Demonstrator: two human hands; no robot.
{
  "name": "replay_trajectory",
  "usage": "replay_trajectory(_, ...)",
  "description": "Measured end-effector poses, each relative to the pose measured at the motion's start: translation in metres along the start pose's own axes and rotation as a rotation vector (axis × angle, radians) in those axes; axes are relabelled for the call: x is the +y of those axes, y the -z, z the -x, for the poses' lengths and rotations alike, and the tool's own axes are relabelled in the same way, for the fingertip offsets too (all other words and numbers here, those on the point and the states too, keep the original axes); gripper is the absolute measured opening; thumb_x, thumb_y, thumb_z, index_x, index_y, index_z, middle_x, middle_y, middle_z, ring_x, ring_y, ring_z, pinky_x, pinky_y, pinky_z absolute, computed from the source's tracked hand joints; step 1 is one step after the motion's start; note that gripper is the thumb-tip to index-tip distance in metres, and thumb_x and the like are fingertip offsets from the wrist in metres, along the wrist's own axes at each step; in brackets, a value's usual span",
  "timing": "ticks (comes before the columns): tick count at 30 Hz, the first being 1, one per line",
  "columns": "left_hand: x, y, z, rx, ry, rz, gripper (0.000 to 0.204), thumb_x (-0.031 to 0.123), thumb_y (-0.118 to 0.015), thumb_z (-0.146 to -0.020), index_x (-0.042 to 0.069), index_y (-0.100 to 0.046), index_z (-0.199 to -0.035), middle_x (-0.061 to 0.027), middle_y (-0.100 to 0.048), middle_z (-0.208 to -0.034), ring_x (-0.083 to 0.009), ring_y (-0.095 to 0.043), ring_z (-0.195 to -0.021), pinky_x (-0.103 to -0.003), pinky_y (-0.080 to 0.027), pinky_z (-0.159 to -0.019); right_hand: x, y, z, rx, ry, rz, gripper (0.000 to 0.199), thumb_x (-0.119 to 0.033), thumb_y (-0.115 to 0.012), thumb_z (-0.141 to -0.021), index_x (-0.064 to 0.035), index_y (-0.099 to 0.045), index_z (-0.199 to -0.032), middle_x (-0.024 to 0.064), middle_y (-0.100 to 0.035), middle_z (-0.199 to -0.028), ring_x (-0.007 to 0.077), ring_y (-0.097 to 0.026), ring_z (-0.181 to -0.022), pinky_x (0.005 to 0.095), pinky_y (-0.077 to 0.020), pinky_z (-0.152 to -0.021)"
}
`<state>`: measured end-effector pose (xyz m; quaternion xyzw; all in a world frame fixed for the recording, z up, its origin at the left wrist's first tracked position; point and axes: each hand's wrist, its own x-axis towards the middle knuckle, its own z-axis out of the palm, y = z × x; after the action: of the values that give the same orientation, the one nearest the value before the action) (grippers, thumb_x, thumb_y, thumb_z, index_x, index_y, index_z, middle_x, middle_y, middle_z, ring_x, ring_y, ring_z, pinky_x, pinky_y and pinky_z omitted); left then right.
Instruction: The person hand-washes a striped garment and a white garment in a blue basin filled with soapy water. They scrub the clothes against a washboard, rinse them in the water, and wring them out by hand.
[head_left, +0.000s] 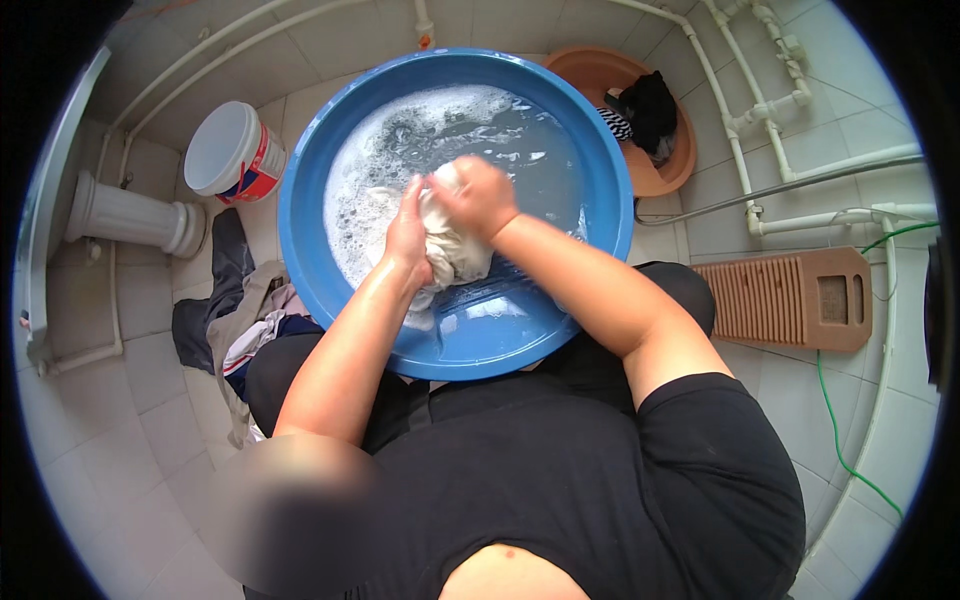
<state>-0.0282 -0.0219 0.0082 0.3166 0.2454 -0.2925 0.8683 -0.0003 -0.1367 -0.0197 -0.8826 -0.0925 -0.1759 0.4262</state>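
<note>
A big round blue basin (305,215) holds grey, sudsy water, with white foam (352,195) thickest along its left side. Over the water, both hands grip a wet, bunched, off-white cloth (455,258) whose lower folds hang to the basin's near part. My left hand (408,240) is closed on the left side of the bundle, thumb pointing up. My right hand (478,198), slightly blurred by motion, is clenched round the upper end of the cloth. What kind of garment the cloth is cannot be made out.
A white lidded bucket (222,150) stands left of the basin, near a pile of clothes (240,300) on the tiles. Behind right, an orange basin (672,180) holds dark clothes (650,110). A brown washboard (785,298) and a green hose (838,445) lie at right, near wall pipes (735,125).
</note>
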Motion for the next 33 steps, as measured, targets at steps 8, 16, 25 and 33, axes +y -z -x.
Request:
replay_trajectory(8,0.010,0.031,-0.020,0.185,-0.320,0.011,0.025,0.009,-0.053,-0.084,-0.001,-0.051,-0.107,-0.0137,-0.059,-0.103,-0.0230,-0.058,-0.094,-0.035,-0.048,-0.082,0.093,0.038,-0.023,-0.575,-0.490,0.343,0.060,-0.053,-0.051,-0.077,-0.0030,-0.057,-0.109,0.0195,-0.054,-0.114,0.0336,-0.052,-0.105,0.0398,-0.0419,-0.088)
replay_trajectory(16,0.004,0.026,-0.024,-0.090,-0.260,0.127,0.042,0.039,-0.039,-0.091,0.004,-0.046,-0.114,-0.0125,-0.054,-0.114,-0.0261,-0.051,-0.108,-0.040,-0.038,-0.095,0.071,0.001,-0.010,-0.194,-0.095,-0.164,0.032,-0.028,-0.066,-0.072,-0.0007,-0.065,-0.089,0.0150,-0.054,-0.110,0.0251,-0.049,-0.107,0.0310,-0.0397,-0.090)
replay_trajectory(25,0.001,0.005,0.025,-0.132,-0.309,-0.134,0.045,0.033,-0.041,-0.091,0.006,-0.040,-0.127,-0.0141,-0.048,-0.120,-0.0265,-0.048,-0.110,-0.037,-0.039,-0.094,-0.074,0.011,0.034,-0.323,0.628,-0.332,0.023,-0.024,-0.070,-0.063,-0.0077,-0.054,-0.070,0.0085,-0.057,-0.086,0.0278,-0.057,-0.075,0.0357,-0.0461,-0.064)
replay_trajectory(33,-0.009,0.021,-0.016,0.079,-0.118,-0.016,0.025,0.027,-0.046,-0.087,0.007,-0.055,-0.101,-0.0079,-0.059,-0.094,-0.0216,-0.057,-0.087,-0.036,-0.047,-0.076,-0.021,0.012,0.001,-0.160,-0.095,-0.054,0.028,-0.030,-0.066,-0.066,-0.0041,-0.056,-0.067,0.0160,-0.054,-0.067,0.0343,-0.054,-0.063,0.0392,-0.0451,-0.058)
